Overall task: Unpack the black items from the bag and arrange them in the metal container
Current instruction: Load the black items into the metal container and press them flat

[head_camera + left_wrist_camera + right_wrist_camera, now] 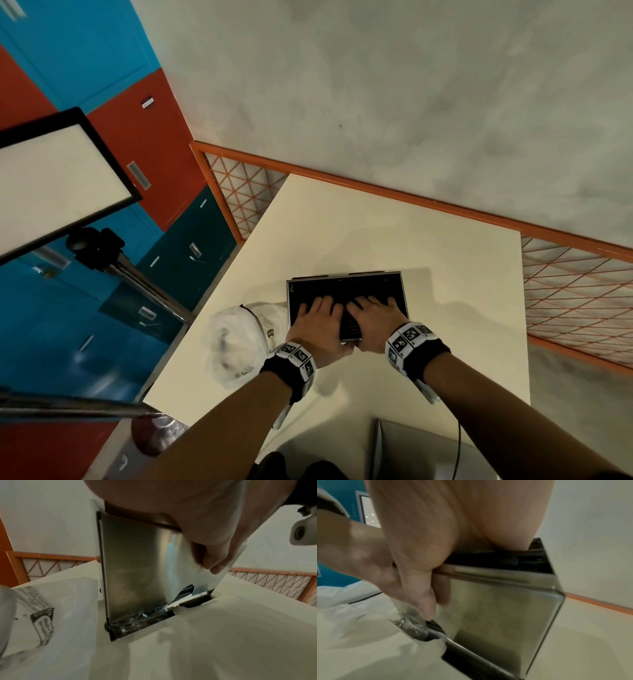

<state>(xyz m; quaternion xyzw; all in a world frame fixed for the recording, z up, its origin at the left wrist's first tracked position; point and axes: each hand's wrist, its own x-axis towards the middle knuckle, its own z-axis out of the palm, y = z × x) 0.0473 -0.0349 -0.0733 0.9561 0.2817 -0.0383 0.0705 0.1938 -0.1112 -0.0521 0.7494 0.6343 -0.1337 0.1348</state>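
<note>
Both hands sit lower centre of the head view, left hand [317,325] and right hand [373,322], fingers spread flat on the black items [342,294] filling the metal container [399,275]; thumbs hook its near wall. Items look light, film-wrapped, slippery: press flat or pinch edges. White bag [239,339] lies just left on the surface [394,233].

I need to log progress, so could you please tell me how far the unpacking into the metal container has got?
Looks mostly done: black items already fill the metal container, and the white bag lies slumped beside it. In hand: both hands, left and right, reach over the near rim onto the items, apparently settling them. Left: final tidying; whether anything remains in the bag cannot be seen.
</note>
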